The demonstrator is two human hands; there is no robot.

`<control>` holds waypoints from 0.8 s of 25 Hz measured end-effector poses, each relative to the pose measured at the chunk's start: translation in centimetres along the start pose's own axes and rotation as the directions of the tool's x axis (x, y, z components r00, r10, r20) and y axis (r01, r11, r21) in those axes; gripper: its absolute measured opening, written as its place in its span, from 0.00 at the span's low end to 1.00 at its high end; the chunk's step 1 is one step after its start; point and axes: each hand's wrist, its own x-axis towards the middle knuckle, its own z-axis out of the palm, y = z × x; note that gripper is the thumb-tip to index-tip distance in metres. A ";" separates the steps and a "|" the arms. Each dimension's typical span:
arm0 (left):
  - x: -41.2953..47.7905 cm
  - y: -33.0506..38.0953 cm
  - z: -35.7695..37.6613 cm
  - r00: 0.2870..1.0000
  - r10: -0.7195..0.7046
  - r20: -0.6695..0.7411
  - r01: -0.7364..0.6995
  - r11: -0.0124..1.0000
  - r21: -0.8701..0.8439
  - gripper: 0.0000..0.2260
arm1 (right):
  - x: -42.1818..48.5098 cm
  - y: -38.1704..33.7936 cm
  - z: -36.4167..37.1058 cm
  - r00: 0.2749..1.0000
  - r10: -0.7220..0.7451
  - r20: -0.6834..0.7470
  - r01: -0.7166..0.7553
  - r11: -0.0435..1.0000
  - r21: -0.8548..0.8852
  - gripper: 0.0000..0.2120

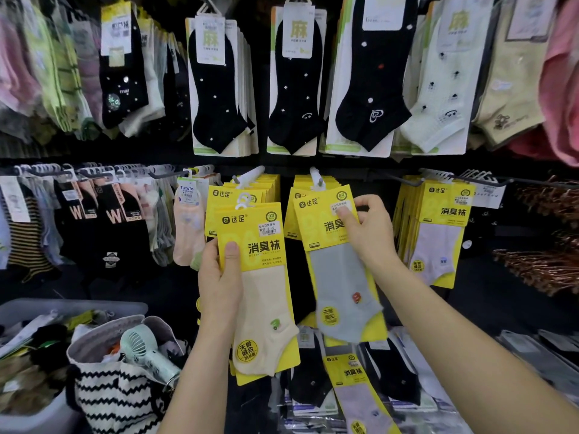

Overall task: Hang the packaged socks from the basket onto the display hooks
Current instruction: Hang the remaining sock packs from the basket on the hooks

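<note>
My left hand [221, 277] grips a yellow card pack with a cream sock [260, 286] by its left edge, thumb on the front. The pack's white hanger loop lies just below the tip of a display hook [250, 177] that carries more yellow packs. My right hand [368, 228] pinches the upper right of a yellow pack with a grey sock [338, 277], which hangs at the front of the neighbouring hook [316, 177]. A grey basket [72, 308] with loose sock packs stands at the lower left.
Black ankle socks [216, 86] hang on the row above. Another stack of yellow packs with a lilac sock [438, 233] hangs to the right. A black-and-white zigzag bag [116, 389] with a green hand fan [147, 352] sits by the basket. More packs lie flat below my hands.
</note>
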 end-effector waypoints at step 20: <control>-2.9 0.5 3.8 0.990 -0.013 0.141 0.023 0.997 -0.070 0.08 | -4.6 0.1 1.7 0.980 0.064 0.188 -0.080 0.994 0.076 0.12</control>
